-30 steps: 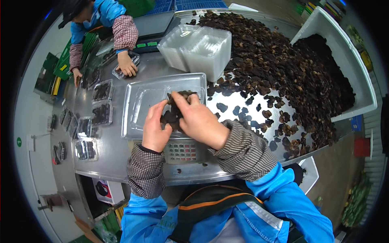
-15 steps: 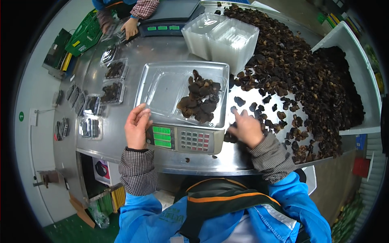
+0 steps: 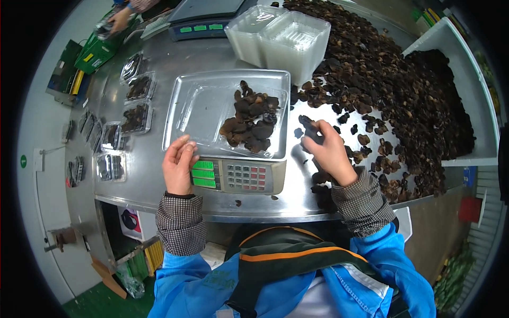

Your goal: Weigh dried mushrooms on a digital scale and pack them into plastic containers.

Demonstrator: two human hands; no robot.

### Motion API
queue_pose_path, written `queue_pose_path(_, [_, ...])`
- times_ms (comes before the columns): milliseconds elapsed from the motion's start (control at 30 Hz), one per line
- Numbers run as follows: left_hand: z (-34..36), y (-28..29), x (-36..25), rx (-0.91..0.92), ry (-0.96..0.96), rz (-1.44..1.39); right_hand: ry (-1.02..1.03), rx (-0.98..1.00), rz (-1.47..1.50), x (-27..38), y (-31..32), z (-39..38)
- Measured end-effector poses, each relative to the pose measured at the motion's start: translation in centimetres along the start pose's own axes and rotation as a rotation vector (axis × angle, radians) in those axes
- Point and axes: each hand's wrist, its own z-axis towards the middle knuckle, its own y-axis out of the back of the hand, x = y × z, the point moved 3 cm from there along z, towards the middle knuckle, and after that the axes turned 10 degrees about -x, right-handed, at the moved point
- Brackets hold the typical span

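A steel weighing pan (image 3: 175, 100) tops the digital scale (image 3: 247, 177) in front of me. On the pan lies an opened clear plastic box (image 3: 199, 114), its right half heaped with dark wood ear mushrooms (image 3: 252, 119). My left hand (image 3: 178, 165) is at the pan's near left corner, thumb and fingers drawn together; whether they pinch the box's edge is hidden. Right of the scale, my right hand (image 3: 333, 156) is closed on a dark wood ear mushroom (image 3: 312, 131), held just above the tabletop.
Loose wood ears (image 3: 371, 69) cover the right side, beside a white foam box (image 3: 472, 106). Clear box stacks (image 3: 294, 40) stand behind the scale. Filled boxes (image 3: 136, 117) line the left. A second scale (image 3: 204, 18), a green crate (image 3: 101, 50) and a co-worker's hand (image 3: 121, 20) are beyond.
My right hand has gone from reaching among loose wood ears to gripping one, raised slightly. My left hand keeps its place. The co-worker's hand has moved left, over the green crate, with a package.
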Motion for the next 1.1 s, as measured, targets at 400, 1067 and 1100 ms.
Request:
queue_pose_path(400, [-1.0, -0.1, 1.4, -0.036, 0.026, 0.012, 0.196, -0.183, -0.466, -1.9, -2.0, 7.1])
queue_pose_path(1067, [-0.4, -0.3, -0.2, -0.124, 0.105, -0.13, 0.292, -0.129, -0.144, 3.9, -2.9, 6.0])
queue_pose_path(1100, [-0.3, 0.2, -0.2, -0.124, 0.101, -0.137, 0.182, -0.156, -0.036, 2.0, -2.3, 6.2])
